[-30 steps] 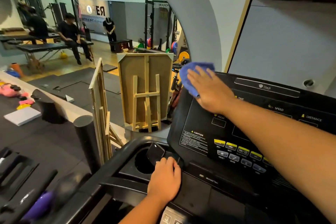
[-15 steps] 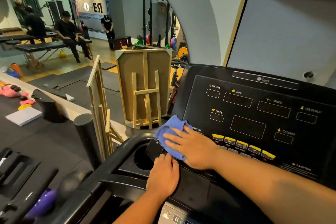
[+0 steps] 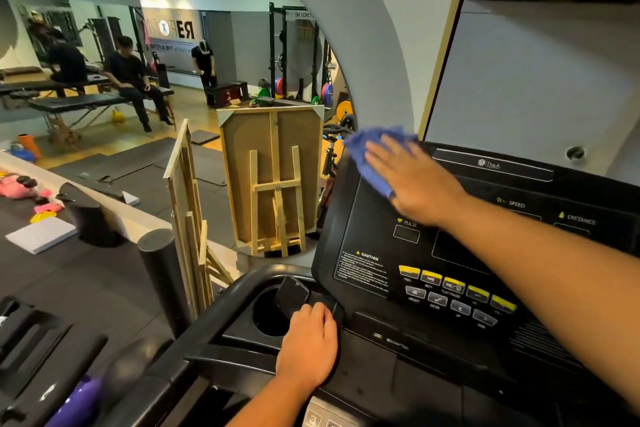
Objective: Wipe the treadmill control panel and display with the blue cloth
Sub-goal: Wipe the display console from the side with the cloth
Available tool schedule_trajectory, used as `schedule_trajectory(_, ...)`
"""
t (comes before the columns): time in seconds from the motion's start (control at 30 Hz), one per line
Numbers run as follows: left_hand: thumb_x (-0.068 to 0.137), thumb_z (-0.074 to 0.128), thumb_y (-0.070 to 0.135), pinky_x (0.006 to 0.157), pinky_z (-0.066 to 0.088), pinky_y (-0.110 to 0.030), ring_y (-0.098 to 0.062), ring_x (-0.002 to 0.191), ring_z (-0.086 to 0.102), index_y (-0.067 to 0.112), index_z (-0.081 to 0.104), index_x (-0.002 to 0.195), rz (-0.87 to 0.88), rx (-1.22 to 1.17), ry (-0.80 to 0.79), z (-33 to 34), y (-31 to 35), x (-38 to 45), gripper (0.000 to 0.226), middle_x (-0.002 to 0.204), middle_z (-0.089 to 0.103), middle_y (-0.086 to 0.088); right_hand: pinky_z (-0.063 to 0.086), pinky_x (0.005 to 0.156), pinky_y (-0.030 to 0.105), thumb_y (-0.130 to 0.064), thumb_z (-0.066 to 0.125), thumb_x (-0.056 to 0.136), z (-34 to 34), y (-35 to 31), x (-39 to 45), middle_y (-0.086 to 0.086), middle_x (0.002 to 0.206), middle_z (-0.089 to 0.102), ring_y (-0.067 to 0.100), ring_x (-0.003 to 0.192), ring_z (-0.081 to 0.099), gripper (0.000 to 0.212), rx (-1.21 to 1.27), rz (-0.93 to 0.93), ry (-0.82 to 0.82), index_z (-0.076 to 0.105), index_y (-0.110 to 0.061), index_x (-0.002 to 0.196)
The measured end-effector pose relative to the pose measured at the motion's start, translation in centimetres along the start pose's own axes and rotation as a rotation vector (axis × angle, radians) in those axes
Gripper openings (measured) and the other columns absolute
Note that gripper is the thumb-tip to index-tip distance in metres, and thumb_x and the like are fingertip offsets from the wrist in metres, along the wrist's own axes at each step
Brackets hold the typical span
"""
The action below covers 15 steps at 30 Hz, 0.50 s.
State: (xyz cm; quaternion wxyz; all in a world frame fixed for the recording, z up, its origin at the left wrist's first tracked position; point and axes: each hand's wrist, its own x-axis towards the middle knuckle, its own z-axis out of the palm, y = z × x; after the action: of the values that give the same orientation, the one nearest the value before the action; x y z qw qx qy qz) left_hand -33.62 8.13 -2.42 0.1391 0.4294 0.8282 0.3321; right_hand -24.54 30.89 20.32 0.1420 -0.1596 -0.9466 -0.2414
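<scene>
1. Your right hand (image 3: 415, 180) lies flat, fingers straight and slightly spread, pressing the blue cloth (image 3: 372, 156) against the upper left corner of the treadmill control panel (image 3: 367, 239). The cloth is bunched under the fingers; part of it sticks out past the panel's top left edge.
2. Your left hand (image 3: 308, 347) rests on the console ledge just below the panel, fingers loosely curled over the edge beside the cup holder (image 3: 266, 319). I cannot tell whether it grips anything.
3. A dark phone (image 3: 291, 295) leans in the cup holder, just in front of your left fingertips.
4. Judgement: the wipe is in progress at the top left. The display windows, the yellow button row (image 3: 453, 282) and the grey keys (image 3: 446, 302) below it lie uncovered by the cloth.
5. Risk: the cloth is held only by flat pressure, not pinched. A stroke over the panel's edge could let it slip off and drop beside the machine.
6. Risk: a firm pass over the buttons could press one of them. The display windows look dark, so the console may be off, but that is not certain.
7. Risk: a low stroke towards the ledge could knock the leaning phone, or your left hand could nudge it.
8. Risk: the bunched cloth touches little surface, so it may leave strips unwiped.
</scene>
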Motion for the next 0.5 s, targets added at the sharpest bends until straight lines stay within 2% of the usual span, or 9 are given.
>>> schedule_trajectory(0.1, 0.106, 0.032, 0.037, 0.088, 0.042, -0.033, -0.013, 0.102, 0.047, 0.027, 0.053, 0.102, 0.004, -0.008, 0.003, 0.1, -0.1, 0.0, 0.023, 0.103, 0.051, 0.008, 0.01, 0.124, 0.047, -0.041, 0.044, 0.102, -0.1, 1.1, 1.9, 0.01, 0.167, 0.013, 0.032, 0.154, 0.008, 0.069, 0.023, 0.2, 0.055, 0.016, -0.011, 0.158)
schedule_trajectory(0.17, 0.106, 0.034, 0.037, 0.086, 0.041, -0.033, -0.013, 0.102, 0.047, 0.026, 0.053, 0.101, 0.004, -0.008, 0.006, 0.2, -0.1, 0.1, 0.022, 0.102, 0.051, 0.008, 0.01, 0.123, 0.05, -0.043, 0.042, 0.102, 1.0, -0.3, 1.7, 0.012, 0.166, 0.016, 0.035, 0.153, 0.009, 0.068, -0.006, 0.209, 0.104, 0.02, -0.009, 0.158)
schedule_trajectory(0.27, 0.106, 0.035, 0.037, 0.084, 0.04, -0.033, -0.014, 0.101, 0.047, 0.026, 0.053, 0.1, 0.003, -0.015, 0.015, 0.3, -0.2, 0.1, 0.022, 0.101, 0.051, 0.008, 0.008, 0.123, 0.052, -0.041, 0.047, 0.096, 3.1, -3.7, -0.6, 0.015, 0.166, 0.015, 0.037, 0.153, 0.007, 0.074, -0.056, 0.041, 0.07, 0.021, -0.007, 0.157)
schedule_trajectory(0.4, 0.105, 0.034, 0.036, 0.088, 0.044, -0.038, -0.016, 0.101, 0.049, 0.026, 0.053, 0.1, 0.003, -0.005, 0.009, 0.3, -0.3, 0.0, 0.022, 0.1, 0.051, 0.007, 0.016, 0.122, 0.052, -0.043, 0.054, 0.09, 6.5, -9.0, -5.8, 0.013, 0.165, 0.019, 0.032, 0.153, 0.011, 0.082, 0.003, -0.203, -0.082, 0.023, -0.008, 0.157)
schedule_trajectory(0.5, 0.105, 0.034, 0.035, 0.09, 0.045, -0.039, -0.016, 0.1, 0.048, 0.026, 0.052, 0.098, -0.003, 0.0, 0.004, 0.2, 0.0, -0.1, 0.022, 0.098, 0.051, 0.007, 0.022, 0.121, 0.052, -0.043, 0.052, 0.093, 7.2, -9.2, -7.1, 0.01, 0.166, 0.016, 0.028, 0.153, 0.014, 0.079, 0.026, -0.328, -0.197, 0.02, -0.013, 0.158)
